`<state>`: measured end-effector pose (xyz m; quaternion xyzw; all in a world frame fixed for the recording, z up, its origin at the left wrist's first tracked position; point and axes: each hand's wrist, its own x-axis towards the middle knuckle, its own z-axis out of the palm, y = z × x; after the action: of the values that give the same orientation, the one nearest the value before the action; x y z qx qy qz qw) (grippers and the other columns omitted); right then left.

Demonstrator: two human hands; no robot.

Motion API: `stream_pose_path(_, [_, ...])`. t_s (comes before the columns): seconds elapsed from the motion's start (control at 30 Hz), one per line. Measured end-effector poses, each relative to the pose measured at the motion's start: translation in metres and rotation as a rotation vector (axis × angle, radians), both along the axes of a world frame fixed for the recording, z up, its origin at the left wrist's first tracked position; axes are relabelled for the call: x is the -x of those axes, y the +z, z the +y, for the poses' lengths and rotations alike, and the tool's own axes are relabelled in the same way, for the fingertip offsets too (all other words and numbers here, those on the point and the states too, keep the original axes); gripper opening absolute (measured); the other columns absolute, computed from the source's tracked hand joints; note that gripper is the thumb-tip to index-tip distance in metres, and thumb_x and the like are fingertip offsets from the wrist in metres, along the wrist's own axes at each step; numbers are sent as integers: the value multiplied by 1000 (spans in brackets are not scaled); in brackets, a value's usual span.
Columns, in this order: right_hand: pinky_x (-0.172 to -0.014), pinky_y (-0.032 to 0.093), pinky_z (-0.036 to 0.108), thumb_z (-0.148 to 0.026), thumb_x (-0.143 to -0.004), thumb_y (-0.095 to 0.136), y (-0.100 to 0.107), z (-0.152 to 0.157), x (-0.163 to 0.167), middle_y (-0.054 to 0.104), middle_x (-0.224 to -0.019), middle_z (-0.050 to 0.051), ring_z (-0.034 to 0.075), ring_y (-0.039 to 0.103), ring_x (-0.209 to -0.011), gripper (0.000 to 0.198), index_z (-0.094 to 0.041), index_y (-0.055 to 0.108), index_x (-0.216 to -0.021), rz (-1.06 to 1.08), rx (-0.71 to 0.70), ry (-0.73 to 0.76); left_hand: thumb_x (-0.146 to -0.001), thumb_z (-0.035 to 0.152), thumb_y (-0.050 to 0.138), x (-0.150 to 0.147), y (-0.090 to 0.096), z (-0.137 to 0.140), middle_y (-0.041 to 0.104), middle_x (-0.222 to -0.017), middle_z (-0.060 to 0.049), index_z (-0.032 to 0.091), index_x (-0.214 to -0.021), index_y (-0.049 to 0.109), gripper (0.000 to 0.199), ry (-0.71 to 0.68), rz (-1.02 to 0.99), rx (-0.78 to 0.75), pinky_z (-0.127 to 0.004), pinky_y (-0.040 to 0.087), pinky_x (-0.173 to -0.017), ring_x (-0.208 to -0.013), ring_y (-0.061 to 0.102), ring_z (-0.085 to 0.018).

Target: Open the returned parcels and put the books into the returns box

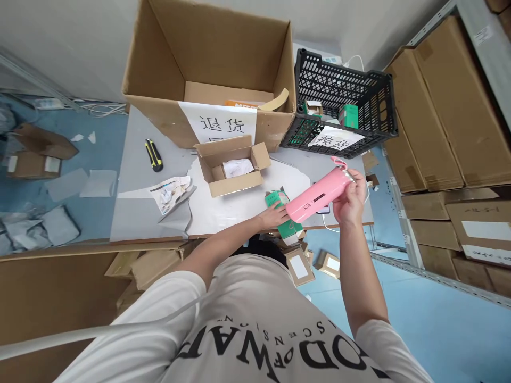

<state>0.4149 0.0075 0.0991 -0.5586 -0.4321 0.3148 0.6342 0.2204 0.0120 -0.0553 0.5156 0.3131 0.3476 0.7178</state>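
Observation:
A pink bottle (319, 196) with dark lettering and a pink strap loop at its cap end is held tilted above the front of the table. My right hand (351, 197) is closed around its silver-rimmed cap end. At the bottle's base, my left hand (272, 217) lies over a green box (290, 229), fingers stretched out and partly hidden by the bottle. The box reaches the table's front edge. Behind my left hand stands a small open carton (235, 186) with white paper inside. Part of a phone (324, 209) shows under the bottle, with a white cable.
A large open cardboard box (159, 114) and a black plastic crate (343, 141) with green boxes line the table's back. A yellow-black utility knife (154, 155) and crumpled packaging (171, 194) lie left. Shelved cartons (447, 106) stand right; cartons (299, 266) lie on the floor.

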Motion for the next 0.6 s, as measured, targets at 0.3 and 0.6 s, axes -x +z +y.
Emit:
stream_pose_path(0.3, [-93,46,51,-72,-80,47,28,9,54,53,-117,9,30,57,-114,60,-31,48,-123,-193,-341,-136,-48,17,84,119,28,-16,58,-120,-13,21,-121,53,79,288,330,-223,-49,36,-103,-114,54,-33])
stream_pose_path(0.6, [-90,49,44,-60,-74,68,22,-14,101,60,-117,11,28,60,-111,53,-27,55,-113,-286,-254,453,-49,25,84,150,5,-13,62,-110,-8,22,-108,53,67,395,385,-147,-47,46,-91,-103,59,-29])
